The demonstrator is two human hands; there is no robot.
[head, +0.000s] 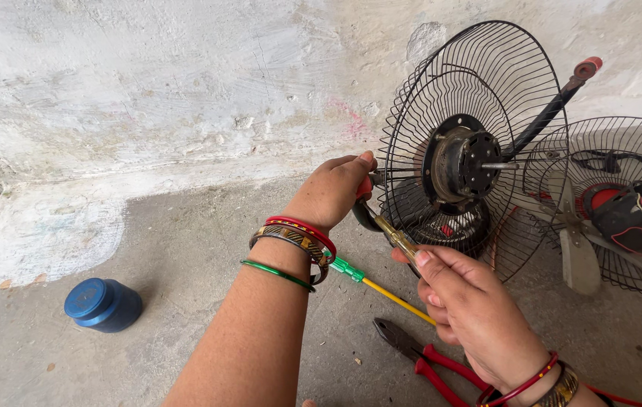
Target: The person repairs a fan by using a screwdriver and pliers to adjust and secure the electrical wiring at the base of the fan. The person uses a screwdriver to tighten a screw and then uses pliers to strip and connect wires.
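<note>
Both hands clamped on one screwdriver [395, 236] at the lower edge of the fan guard [475, 143].

Left hand [332, 188] fist-closed round the handle end, thumb up against the wire grille; right hand [472, 309] pinches the yellowish shaft between thumb and fingers, just below and right of the left. Guard stands tilted at upper centre-right of frame, motor hub [466, 162] exposed in the middle, black stem with red cap [586, 68] running to the upper right. Second fan [622, 207] with blade and red-black motor lies at the right edge, just beside the first. On the concrete floor: green-yellow screwdriver [377, 285] between the forearms, red-handled pliers [426, 358] at bottom centre-right, blue jar [102, 304] at lower left, well apart.
</note>
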